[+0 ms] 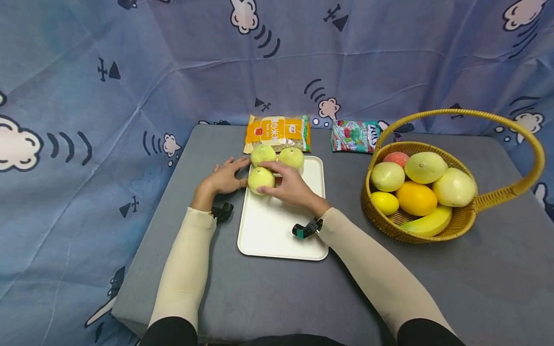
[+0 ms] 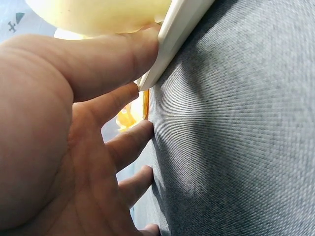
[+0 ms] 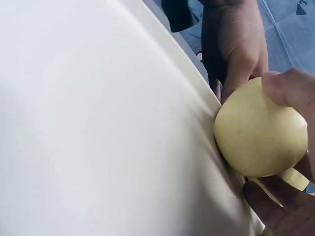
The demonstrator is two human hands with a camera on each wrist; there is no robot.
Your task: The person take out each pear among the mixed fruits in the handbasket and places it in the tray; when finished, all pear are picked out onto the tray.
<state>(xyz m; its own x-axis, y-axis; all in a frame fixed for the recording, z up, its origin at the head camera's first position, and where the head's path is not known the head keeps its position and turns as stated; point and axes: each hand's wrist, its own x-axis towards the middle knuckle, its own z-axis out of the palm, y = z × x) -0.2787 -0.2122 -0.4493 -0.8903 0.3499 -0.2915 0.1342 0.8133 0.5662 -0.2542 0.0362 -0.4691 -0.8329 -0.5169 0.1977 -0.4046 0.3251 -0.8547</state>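
Observation:
My right hand (image 1: pixel 292 185) grips a round yellow-green apple (image 1: pixel 261 179) between thumb and fingers, at the left edge of a white rectangular tray (image 1: pixel 281 235). Two similar apples, one at the tray's far left corner (image 1: pixel 262 154) and one to its right (image 1: pixel 291 157), sit just beyond it. My left hand (image 1: pixel 225 178) lies beside the tray with its fingers spread and fairly straight. In the left wrist view its thumb (image 2: pixel 123 54) touches the tray's rim right under the apple, and the other fingertips rest along the grey cloth. The right wrist view shows the gripped apple (image 3: pixel 261 130) close at the rim.
Behind the tray lies an orange food bag (image 1: pixel 277 134), with a teal and red packet (image 1: pixel 352 136) to its right. On the right stands a wicker basket (image 1: pixel 375 222) of fruit, its tall handle (image 1: pixel 536 154) arching up. A patterned blue curtain (image 1: pixel 173 38) hangs behind the table.

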